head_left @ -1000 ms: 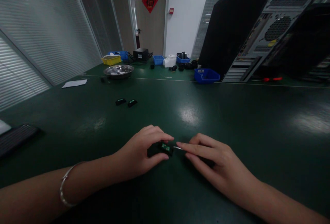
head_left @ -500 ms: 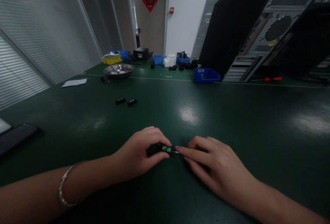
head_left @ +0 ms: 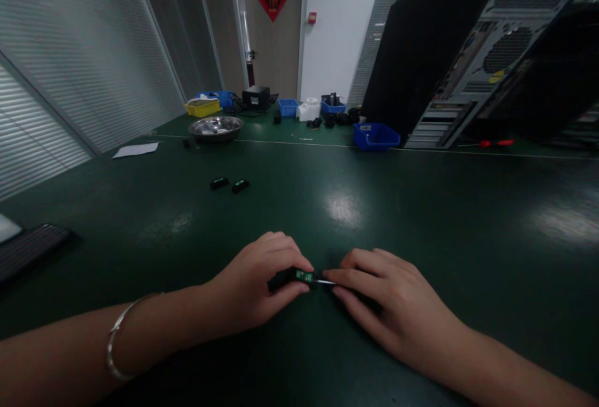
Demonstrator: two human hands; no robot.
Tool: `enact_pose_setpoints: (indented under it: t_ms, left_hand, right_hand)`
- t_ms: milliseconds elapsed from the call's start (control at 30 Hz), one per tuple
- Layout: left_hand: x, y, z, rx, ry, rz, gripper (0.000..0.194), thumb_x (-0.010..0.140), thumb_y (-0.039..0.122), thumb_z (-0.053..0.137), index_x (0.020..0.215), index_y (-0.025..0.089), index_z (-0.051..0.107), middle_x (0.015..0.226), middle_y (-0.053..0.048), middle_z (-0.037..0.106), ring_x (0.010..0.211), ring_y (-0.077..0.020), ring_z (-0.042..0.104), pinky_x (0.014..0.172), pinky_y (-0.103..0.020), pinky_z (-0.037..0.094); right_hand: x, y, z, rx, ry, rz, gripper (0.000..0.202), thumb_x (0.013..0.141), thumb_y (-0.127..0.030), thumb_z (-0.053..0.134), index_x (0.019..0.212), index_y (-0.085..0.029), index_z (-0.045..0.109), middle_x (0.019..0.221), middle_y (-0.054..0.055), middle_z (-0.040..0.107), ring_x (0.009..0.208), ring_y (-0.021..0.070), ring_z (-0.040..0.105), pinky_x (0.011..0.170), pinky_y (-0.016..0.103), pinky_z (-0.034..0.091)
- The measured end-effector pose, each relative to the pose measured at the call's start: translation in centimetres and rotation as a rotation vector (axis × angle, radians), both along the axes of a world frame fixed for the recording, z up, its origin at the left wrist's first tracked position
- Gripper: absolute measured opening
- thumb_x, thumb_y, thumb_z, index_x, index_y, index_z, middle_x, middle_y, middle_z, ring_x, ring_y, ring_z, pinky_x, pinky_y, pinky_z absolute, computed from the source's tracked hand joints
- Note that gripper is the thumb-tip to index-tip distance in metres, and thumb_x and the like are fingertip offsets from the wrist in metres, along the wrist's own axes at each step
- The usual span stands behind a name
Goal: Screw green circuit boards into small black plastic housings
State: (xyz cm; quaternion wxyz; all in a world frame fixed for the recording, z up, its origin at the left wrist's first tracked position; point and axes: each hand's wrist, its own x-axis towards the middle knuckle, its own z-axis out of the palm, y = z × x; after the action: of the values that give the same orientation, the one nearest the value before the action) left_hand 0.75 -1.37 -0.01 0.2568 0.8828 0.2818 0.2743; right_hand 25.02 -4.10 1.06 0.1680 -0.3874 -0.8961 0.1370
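Low over the table's near part, my left hand [head_left: 264,279] pinches a small black piece with a green circuit board [head_left: 304,276] on it, between thumb and fingers. My right hand [head_left: 390,298] faces it from the right. A thin shiny metal rod [head_left: 324,282] runs from between my right thumb and index finger to the end of the black piece. Most of the rod is covered by the fingers, so its kind cannot be told. Two similar small black pieces, the left one [head_left: 219,183] and the right one [head_left: 240,185], lie farther back on the green tabletop [head_left: 290,213].
A metal bowl [head_left: 216,127] and a white paper [head_left: 136,150] lie back left, a blue bin [head_left: 375,137] back right. A computer case [head_left: 477,63] rises behind the bin. On the left edge is a black keyboard [head_left: 35,248].
Both hands keep their grips. The left hand and the black piece have shifted slightly right and toward me. More of the metal rod shows between the hands.
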Motion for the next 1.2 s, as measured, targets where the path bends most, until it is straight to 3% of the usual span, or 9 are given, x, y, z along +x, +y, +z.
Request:
enact_pose_setpoints:
  t_ms: [167, 300, 400, 467, 600, 667, 1000, 1200]
  left_hand:
    - [-0.01, 0.0, 0.04, 0.05, -0.001, -0.026, 0.016, 0.089, 0.012, 0.062, 0.105, 0.014, 0.066, 0.094, -0.007, 0.067, 0.088, -0.021, 0.058, 0.08, -0.035, 0.042]
    - [0.04, -0.14, 0.06, 0.011, 0.032, -0.015, 0.014, 0.088, 0.013, 0.064, 0.102, 0.014, 0.066, 0.091, -0.006, 0.067, 0.086, -0.021, 0.057, 0.079, -0.035, 0.042]
    - [0.16, -0.21, 0.06, -0.029, 0.054, -0.01, 0.013, 0.086, 0.014, 0.065, 0.099, 0.015, 0.066, 0.089, -0.006, 0.066, 0.085, -0.021, 0.057, 0.078, -0.035, 0.042]
    - [0.22, -0.24, -0.02, -0.054, 0.045, 0.004, 0.021, 0.085, 0.013, 0.066, 0.105, 0.016, 0.064, 0.09, -0.004, 0.065, 0.085, -0.0203, 0.057, 0.078, -0.034, 0.042]
    - [0.18, -0.37, -0.31, -0.121, 0.004, 0.051, 0.055, 0.082, 0.01, 0.069, 0.131, 0.021, 0.047, 0.095, -0.001, 0.063, 0.087, -0.0185, 0.058, 0.081, -0.033, 0.044]
    - [0.09, -0.45, -0.36, -0.138, 0.015, 0.048, 0.059, 0.082, 0.012, 0.07, 0.134, 0.024, 0.043, 0.097, 0.0, 0.062, 0.088, -0.0185, 0.058, 0.083, -0.034, 0.044]
    - [-0.37, -0.17, 0.53, -0.159, 0.066, -0.011, 0.04, 0.084, 0.018, 0.069, 0.121, 0.019, 0.054, 0.099, -0.004, 0.063, 0.091, -0.0204, 0.057, 0.083, -0.035, 0.043]
    - [-0.66, -0.21, 0.5, -0.152, 0.12, 0.006, 0.034, 0.088, 0.021, 0.064, 0.121, 0.021, 0.056, 0.075, 0.003, 0.052, 0.07, -0.0159, 0.051, 0.068, -0.029, 0.04]
  right_hand:
    - [-0.1, 0.13, 0.37, -0.067, 0.016, -0.013, 0.025, 0.096, -0.019, 0.052, 0.113, -0.025, 0.069, 0.091, 0.004, 0.065, 0.08, 0.0207, 0.061, 0.07, 0.036, 0.044]
    - [-0.11, 0.14, 0.49, -0.083, 0.032, -0.007, 0.021, 0.096, -0.02, 0.053, 0.106, -0.024, 0.071, 0.091, 0.005, 0.066, 0.08, 0.0211, 0.06, 0.07, 0.036, 0.045]
    - [-0.16, 0.15, 0.53, -0.185, 0.135, -0.008, 0.021, 0.097, -0.02, 0.052, 0.106, -0.024, 0.071, 0.09, 0.004, 0.066, 0.081, 0.0198, 0.062, 0.071, 0.035, 0.048]
    - [-0.18, 0.13, 0.51, -0.247, 0.221, -0.009, 0.021, 0.098, -0.02, 0.051, 0.106, -0.024, 0.071, 0.091, 0.003, 0.066, 0.082, 0.0185, 0.063, 0.072, 0.033, 0.049]
    - [-0.1, 0.1, 0.38, -0.264, 0.341, 0.003, 0.02, 0.097, -0.018, 0.053, 0.107, -0.023, 0.07, 0.094, 0.004, 0.067, 0.085, 0.0166, 0.064, 0.074, 0.03, 0.051]
    - [-0.02, 0.11, 0.32, -0.252, 0.361, -0.003, 0.02, 0.097, -0.018, 0.053, 0.107, -0.023, 0.07, 0.094, 0.004, 0.067, 0.086, 0.0162, 0.064, 0.074, 0.029, 0.052]
    - [-0.07, 0.1, 0.66, -0.142, 0.121, -0.031, 0.021, 0.096, -0.019, 0.05, 0.103, -0.022, 0.071, 0.089, 0.005, 0.064, 0.079, 0.019, 0.062, 0.071, 0.034, 0.052]
    - [0.13, 0.15, 0.48, -0.18, 0.178, -0.05, 0.022, 0.097, -0.02, 0.05, 0.105, -0.023, 0.071, 0.091, 0.004, 0.065, 0.08, 0.0177, 0.064, 0.072, 0.032, 0.053]
